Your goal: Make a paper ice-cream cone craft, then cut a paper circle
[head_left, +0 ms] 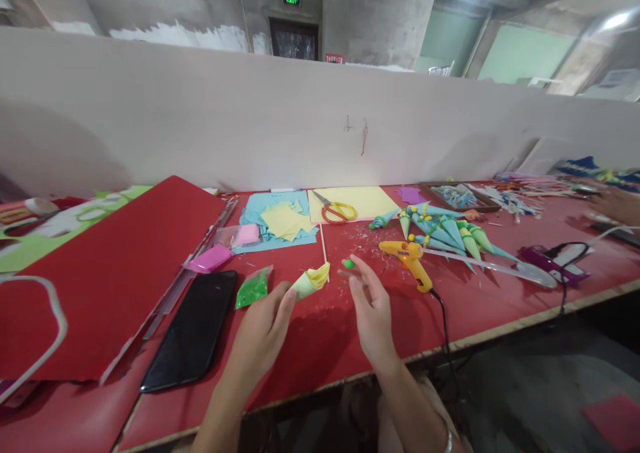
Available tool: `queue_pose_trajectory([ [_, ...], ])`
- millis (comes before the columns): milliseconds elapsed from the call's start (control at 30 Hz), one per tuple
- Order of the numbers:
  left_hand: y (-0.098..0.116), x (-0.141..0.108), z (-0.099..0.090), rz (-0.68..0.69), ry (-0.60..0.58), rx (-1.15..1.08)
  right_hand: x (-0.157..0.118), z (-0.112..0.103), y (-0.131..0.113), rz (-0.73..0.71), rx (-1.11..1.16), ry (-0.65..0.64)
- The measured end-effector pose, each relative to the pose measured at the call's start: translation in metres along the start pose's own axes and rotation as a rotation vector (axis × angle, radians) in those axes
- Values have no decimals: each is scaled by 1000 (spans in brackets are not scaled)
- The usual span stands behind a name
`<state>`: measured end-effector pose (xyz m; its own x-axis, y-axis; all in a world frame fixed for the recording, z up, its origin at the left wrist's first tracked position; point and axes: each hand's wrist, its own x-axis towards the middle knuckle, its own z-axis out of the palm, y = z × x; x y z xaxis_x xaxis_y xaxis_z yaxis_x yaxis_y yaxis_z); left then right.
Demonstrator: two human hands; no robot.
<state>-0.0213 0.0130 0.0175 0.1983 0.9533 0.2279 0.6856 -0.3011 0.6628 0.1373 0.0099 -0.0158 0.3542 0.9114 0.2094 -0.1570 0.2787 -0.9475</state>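
My left hand (267, 323) is closed around a small rolled paper cone (309, 284), pale green outside with yellow paper folded at its mouth. The cone lies tilted, its mouth pointing right. Just across from it, my right hand (371, 303) has a small green ball (349, 264) at its fingertips; thumb and index finger are bent towards each other and slightly blurred. Beside my left hand lies a clear packet of green material (254, 286). A yellow hot glue gun (410, 261) rests on the table to the right of my right hand, a long clear glue stick in its back.
Finished-looking paper cones (445, 230) pile up at right. Scissors (335, 208) lie on yellow paper, near cut paper pieces (287, 220). A black phone (193, 330), pink packets (210, 260) and a large red board (115, 286) are at left. Another person's hand (615, 203) is far right.
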Motion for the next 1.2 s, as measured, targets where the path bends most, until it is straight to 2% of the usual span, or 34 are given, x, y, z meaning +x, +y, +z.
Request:
queue_pose_trajectory([
  [100,0,-1,-1,16,17,0,-2,-1,3,-20,29,-27],
  [333,3,-3,-4,5,-8,16,-11,-3,3,-202,64,-209],
  [467,3,-2,-4,12,-18,25,-13,-4,3,-243,23,-268],
  [1200,5,-3,-8,76,3,48,-17,-5,6,-270,-57,-292],
])
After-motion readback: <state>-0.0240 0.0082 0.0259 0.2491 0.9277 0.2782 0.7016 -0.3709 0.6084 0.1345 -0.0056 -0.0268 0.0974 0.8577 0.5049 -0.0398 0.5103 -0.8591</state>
